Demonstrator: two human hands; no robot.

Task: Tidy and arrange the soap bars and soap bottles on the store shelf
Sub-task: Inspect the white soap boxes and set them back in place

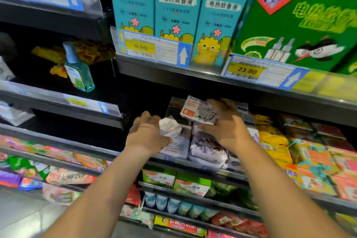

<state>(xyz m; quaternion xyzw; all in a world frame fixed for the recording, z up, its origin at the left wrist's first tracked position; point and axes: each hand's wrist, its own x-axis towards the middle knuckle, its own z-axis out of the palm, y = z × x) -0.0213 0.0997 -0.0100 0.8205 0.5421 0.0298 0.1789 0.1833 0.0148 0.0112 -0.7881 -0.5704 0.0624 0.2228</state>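
A teal soap bottle stands upright and alone on the left-hand shelf. Further right and lower, the left hand has its grip curled round a small white soap box, just above the stacked soap boxes in the next bay. Close beside it, the right hand has its grip pinching a Goat Soap box between thumb and fingers, tilted, over the same stack. Yellow and orange soap packs crowd the shelf space to the right.
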